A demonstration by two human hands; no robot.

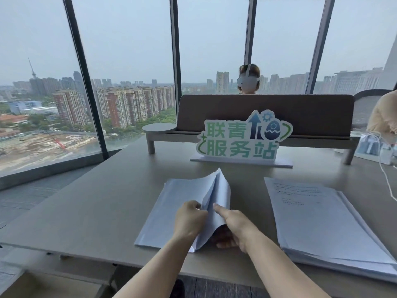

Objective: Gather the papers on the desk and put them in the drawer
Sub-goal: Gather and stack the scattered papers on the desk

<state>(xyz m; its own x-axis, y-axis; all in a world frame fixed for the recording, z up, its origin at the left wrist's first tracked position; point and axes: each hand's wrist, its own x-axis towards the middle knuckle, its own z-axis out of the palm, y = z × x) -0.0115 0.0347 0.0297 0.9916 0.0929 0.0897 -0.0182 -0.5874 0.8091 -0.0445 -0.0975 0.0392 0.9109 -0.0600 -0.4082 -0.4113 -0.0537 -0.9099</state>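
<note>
1. The desk (103, 203) is a pale grey-brown slab; its left edge runs along floor-to-ceiling windows (129, 61).
2. Toward the far left corner stands a low shelf riser (160, 131) with a round end, backed by a brown divider panel (266, 110).
3. Near the middle of the front edge lies a sheaf of white papers (171, 211), blank side up. Its left part lies flat on the desk, while its right part is lifted and bent into a peaked fold, the sheets fanning apart along the raised edge.
4. The left hand (189, 220) grips the lifted sheets from the left, fingers curled round their edge.
5. The right hand (233, 224) holds the same fold from the right: the thumb presses along the outer sheet, and the other fingers are tucked beneath the paper, only partly seen.
6. Behind the papers, midway along the far edge, stands a green-and-white sign (242, 138) with cut-out lettering on a flat base.
7. Toward the front right corner lies a second, thicker stack of papers (326, 222), printed side up, its sheets slightly splayed at the near edge. It lies well apart from both hands.
8. At the far right edge sit a white cable (386, 175) and small white devices, too blurred to identify.
</note>
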